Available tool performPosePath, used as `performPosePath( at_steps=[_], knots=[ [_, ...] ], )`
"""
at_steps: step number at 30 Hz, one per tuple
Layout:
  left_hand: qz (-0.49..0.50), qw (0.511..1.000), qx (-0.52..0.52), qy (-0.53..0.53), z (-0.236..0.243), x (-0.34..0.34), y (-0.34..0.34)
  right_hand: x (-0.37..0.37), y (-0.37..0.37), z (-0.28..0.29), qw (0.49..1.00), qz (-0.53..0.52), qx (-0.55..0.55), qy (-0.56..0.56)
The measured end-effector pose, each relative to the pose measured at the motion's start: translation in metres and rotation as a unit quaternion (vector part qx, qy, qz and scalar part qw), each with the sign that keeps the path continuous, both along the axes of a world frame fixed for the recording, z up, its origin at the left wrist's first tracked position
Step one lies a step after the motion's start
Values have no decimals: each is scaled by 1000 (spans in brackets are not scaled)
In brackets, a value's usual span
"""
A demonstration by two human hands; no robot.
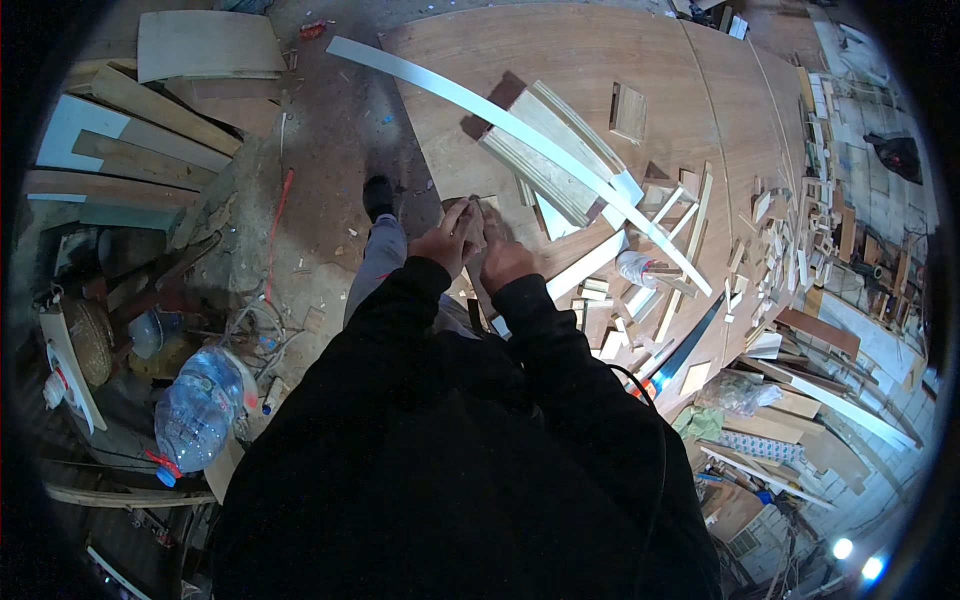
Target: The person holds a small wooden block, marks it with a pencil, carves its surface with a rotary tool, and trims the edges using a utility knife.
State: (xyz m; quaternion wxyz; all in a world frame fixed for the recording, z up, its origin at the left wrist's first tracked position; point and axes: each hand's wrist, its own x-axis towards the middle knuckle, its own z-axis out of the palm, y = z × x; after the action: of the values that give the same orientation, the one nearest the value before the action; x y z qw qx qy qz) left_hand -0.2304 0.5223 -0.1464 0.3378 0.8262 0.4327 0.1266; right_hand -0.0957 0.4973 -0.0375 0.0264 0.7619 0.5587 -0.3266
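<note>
Workbench top (pixel 640 50): smooth, matt brown plywood. Long curved strip (pixel 520 130): white, smooth-faced; scattered offcuts (pixel 600 300) are pale bare wood. Large water bottle (pixel 195 410): clear glossy plastic.

A long white strip (pixel 520 130) curves across the big plywood sheet (pixel 680 90), passing over a stack of pale moulded boards (pixel 550 150). Small wood offcuts (pixel 770 230) litter the sheet's right side (too many to tell apart). A handsaw (pixel 685 350) lies near its edge. A clear plastic water jug (pixel 197 410) stands on the dusty floor (pixel 330 130), beside stacked planks (pixel 130 140).
</note>
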Motion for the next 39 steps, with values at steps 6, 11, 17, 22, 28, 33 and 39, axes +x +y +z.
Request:
performPosePath(
  at_steps=[6, 11, 17, 22, 28, 33, 39],
  knots=[
    [10, 999, -22, 41, 9, 2, -5, -2, -7, 5, 999, -15, -33, 5],
    [-4, 998, -66, 22, 14, 2, 2, -2, -28, 15, 999, 1, -45, -20],
    [19, 999, -32, -14, 3, 3, 0, -2, -45, 20, 997, -10, -76, -16],
    [23, 999, -43, -11, 12, 4, -3, -3, -50, 26, 995, -22, -101, -11],
    [22, 999, -25, -36, 14, 4, -2, -1, -62, 25, 992, -19, -118, -30],
    [43, 998, 17, -50, 6, 3, -3, -3, -64, 24, 992, -25, -125, -10],
    [38, 999, 4, -15, 9, 6, -5, -1, -71, 16, 994, -22, -103, -23]
  ],
)
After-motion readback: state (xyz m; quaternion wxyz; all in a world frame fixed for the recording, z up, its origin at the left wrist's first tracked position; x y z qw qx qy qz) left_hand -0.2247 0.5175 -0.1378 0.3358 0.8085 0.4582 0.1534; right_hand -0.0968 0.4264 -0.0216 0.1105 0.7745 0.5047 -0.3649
